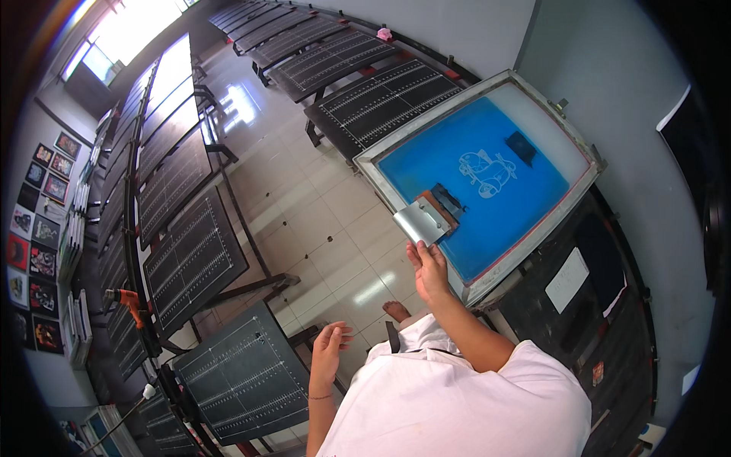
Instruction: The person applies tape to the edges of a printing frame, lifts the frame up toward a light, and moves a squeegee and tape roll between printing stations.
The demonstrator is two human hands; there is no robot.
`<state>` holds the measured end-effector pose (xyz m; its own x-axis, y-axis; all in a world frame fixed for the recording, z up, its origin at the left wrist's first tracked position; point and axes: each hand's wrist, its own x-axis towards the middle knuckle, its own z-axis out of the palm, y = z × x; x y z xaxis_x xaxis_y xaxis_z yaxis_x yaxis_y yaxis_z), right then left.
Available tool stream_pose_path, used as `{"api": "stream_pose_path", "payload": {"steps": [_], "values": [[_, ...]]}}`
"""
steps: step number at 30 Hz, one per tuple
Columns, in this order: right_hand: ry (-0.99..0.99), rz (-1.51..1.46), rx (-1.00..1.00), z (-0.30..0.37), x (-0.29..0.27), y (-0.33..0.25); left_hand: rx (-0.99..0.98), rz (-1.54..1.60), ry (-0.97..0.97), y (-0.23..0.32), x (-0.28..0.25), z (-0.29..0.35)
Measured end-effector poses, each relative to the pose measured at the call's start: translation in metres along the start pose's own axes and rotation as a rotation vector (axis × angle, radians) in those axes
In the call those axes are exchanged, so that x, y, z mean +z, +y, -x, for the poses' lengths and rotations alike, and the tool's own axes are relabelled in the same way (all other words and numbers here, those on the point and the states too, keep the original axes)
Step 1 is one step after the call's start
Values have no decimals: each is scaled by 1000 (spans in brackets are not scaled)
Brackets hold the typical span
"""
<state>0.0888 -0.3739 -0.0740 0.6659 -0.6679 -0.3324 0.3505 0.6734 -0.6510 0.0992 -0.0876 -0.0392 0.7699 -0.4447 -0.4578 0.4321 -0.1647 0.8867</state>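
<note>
My right hand (428,270) has its fingertips pinched on the lower edge of a silver metal plate (421,222). This plate belongs to a squeegee with a brown wooden body (440,210), which sits over the left side of a blue printing screen (502,213). Dark ink (449,199) is smeared beside the squeegee's far edge. A pale scooter design (487,173) shows on the blue mesh, and a dark ink patch (521,149) lies farther right. My left hand (331,343) hangs in the air near my waist, holding nothing, its fingers loosely bent and partly apart.
Black printing boards with white ruled marks (236,373) run in a row at left, with more boards (381,103) along the far wall. An orange heat gun (131,305) stands at left. White paper (567,279) lies on the dark table at right. Tiled floor (320,221) separates the rows.
</note>
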Motion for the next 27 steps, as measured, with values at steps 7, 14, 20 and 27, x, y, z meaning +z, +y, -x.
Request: {"api": "stream_pose_path", "payload": {"steps": [7, 14, 20, 27], "values": [[43, -11, 25, -3, 8, 2, -18, -9, -49, -6, 12, -4], [43, -11, 9, -5, 9, 1, -26, 7, -15, -11, 4, -7], [47, -22, 11, -5, 9, 4, -30, -29, 12, -9, -1, -7], [46, -27, 11, -3, 11, 2, -39, -30, 17, -10, -2, -8]]}}
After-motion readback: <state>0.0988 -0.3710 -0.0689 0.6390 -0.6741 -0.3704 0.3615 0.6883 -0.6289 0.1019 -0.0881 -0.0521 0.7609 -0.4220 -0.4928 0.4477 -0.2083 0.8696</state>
